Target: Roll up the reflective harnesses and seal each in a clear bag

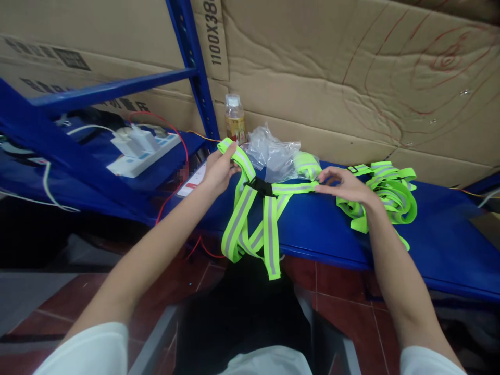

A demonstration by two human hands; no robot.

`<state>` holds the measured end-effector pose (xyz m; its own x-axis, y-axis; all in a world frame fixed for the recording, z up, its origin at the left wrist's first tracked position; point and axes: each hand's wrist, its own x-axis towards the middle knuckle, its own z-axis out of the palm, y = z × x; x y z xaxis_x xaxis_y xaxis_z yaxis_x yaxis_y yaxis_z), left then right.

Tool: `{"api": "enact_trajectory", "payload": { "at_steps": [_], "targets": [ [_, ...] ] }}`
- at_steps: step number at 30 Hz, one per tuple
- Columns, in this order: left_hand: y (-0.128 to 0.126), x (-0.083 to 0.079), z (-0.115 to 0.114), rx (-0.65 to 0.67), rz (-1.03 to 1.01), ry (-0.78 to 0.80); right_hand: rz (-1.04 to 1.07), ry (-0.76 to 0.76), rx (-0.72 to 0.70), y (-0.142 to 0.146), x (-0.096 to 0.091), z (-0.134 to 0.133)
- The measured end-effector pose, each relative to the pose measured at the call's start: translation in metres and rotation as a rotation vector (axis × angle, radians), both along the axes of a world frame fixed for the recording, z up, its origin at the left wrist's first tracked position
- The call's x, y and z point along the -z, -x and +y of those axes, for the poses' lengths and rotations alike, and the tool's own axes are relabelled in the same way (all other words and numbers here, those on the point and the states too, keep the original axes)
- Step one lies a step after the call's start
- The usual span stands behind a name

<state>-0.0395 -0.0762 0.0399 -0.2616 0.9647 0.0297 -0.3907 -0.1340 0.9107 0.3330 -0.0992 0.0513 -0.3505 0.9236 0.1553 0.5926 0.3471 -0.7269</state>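
Observation:
A neon-green reflective harness with grey stripes is stretched between my hands, its straps meeting at a black joining piece. My left hand is closed around one strap, which loops up past the thumb. On the other side, my right hand pinches the end of a second strap between thumb and fingers. Loose straps hang over the front edge of the blue shelf. Right beside my right forearm lies a heap of similar green reflective straps with a black buckle.
Behind the harness are clear plastic bags, a rolled green strap in plastic and a drink bottle. At left are a phone, a white power strip, a red cable and a blue shelf post. Cardboard stands behind.

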Motion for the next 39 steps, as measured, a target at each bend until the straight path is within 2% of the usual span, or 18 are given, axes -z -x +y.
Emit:
{"api": "enact_trajectory", "payload": {
  "at_steps": [2,5,8,11,14,18,21,26,28,30,33,36,39],
  "targets": [
    [-0.003,0.0,0.0,0.003,-0.01,-0.026,-0.179,-0.072,-0.063,0.008,0.012,0.004],
    [-0.003,0.004,0.002,0.024,-0.001,-0.043,-0.44,-0.17,-0.047,0.015,0.022,0.007],
    [-0.001,0.011,0.005,0.056,0.077,-0.077,-0.604,-0.17,0.02,0.015,0.018,0.004],
    [0.001,0.018,0.007,-0.027,0.219,-0.187,-0.691,-0.129,0.075,0.012,0.01,0.0],
    [0.003,0.018,0.006,-0.094,0.294,-0.261,-0.696,-0.09,0.081,0.01,0.006,-0.002],
    [0.004,0.012,0.003,-0.097,0.308,-0.238,-0.547,-0.092,0.031,0.009,0.008,0.0],
    [0.002,0.009,0.0,-0.12,0.279,-0.206,-0.339,-0.095,0.022,0.012,0.007,-0.001],
    [-0.005,0.004,-0.002,-0.034,0.183,-0.174,0.153,0.175,-0.052,0.017,-0.003,-0.008],
    [-0.006,0.003,-0.003,0.043,0.174,-0.164,0.263,0.136,-0.019,0.018,-0.008,-0.01],
    [-0.007,0.003,-0.003,0.119,0.195,-0.167,0.396,0.017,0.018,0.019,-0.012,-0.011],
    [-0.009,0.004,-0.005,0.151,0.275,-0.205,0.605,-0.093,0.02,0.022,-0.018,-0.015],
    [-0.015,0.003,-0.009,0.137,0.355,-0.277,0.69,-0.019,0.007,0.028,-0.021,-0.021],
    [-0.026,0.001,-0.016,0.264,0.381,-0.292,0.716,0.056,0.016,0.038,-0.019,-0.025]
  ]
}}
